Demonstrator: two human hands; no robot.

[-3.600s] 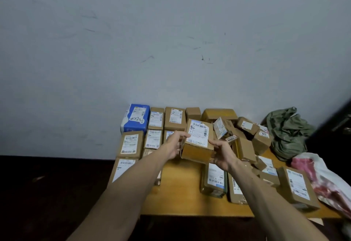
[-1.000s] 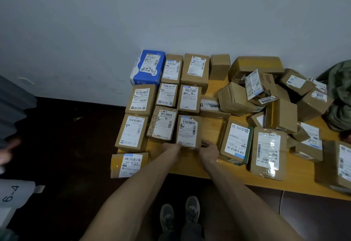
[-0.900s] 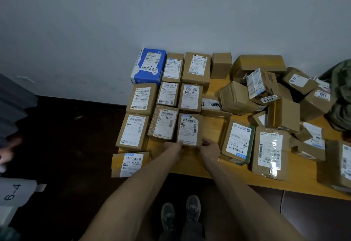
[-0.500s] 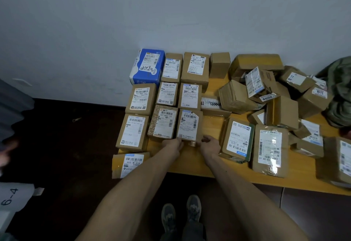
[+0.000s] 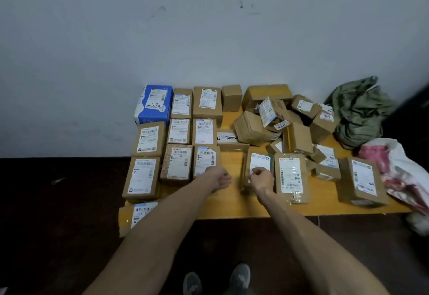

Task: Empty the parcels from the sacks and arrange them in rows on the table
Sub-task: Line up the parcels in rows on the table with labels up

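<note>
Wooden table (image 5: pixel 232 208) against a pale wall (image 5: pixel 162 39), parcels all over it. Left side is sorted: neat rows of brown boxes, labels up, with a blue box (image 5: pixel 154 104) at the far left corner. Left hand (image 5: pixel 219 177) sits at the near right corner of the last box in the third row (image 5: pixel 205 161), fingers curled loosely, nothing gripped as far as I can see; the fingertips are hidden behind the hand. Right hand (image 5: pixel 261 179) is on a green-edged parcel (image 5: pixel 257 167), fingers bent onto its label, covering the near half; can't tell if it's actually clamped on or just touching. Beside it lies a film-wrapped parcel (image 5: pixel 291 177). Far right is an unsorted heap (image 5: pixel 278 118), boxes tilted and overlapping, most labels unreadable. A green sack (image 5: pixel 359 111) is crumpled at the far right, a white-and-red sack (image 5: pixel 399 174) is cut off by the right edge. One yellowish parcel (image 5: pixel 137 215) hangs off the near left corner, partly behind the left forearm. Shoes (image 5: pixel 218 280) show on the dark floor.
</note>
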